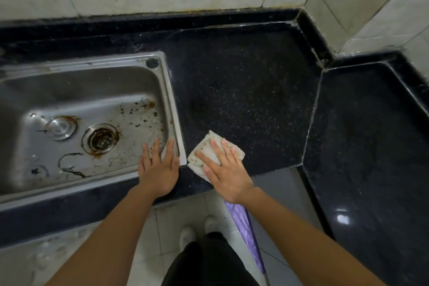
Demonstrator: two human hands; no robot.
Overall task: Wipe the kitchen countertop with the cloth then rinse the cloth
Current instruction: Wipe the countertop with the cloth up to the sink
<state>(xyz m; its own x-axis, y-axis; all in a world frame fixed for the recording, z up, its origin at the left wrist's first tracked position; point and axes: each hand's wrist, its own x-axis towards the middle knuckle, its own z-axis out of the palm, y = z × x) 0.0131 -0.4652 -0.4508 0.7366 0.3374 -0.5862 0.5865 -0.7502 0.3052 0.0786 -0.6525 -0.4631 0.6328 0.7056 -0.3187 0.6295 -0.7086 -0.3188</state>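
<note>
Speckled glossy black stone countertop (243,90), stained brushed-steel sink (170,100), worn rough woven cloth (209,146).

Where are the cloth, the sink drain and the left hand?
cloth (205,150): head view, bare upper-left part.
sink drain (101,139): head view, rusty centre.
left hand (159,167): head view, back of hand.

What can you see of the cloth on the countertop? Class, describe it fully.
The cloth is a small, pale, off-white rag with brownish speckled stains, seemingly folded into a rough rectangle. It lies flat on the dark speckled countertop, near the front edge, just right of the steel sink's rim. The right hand presses on it with spread fingers, covering its middle; the left hand rests apart, on the sink's corner.
</note>
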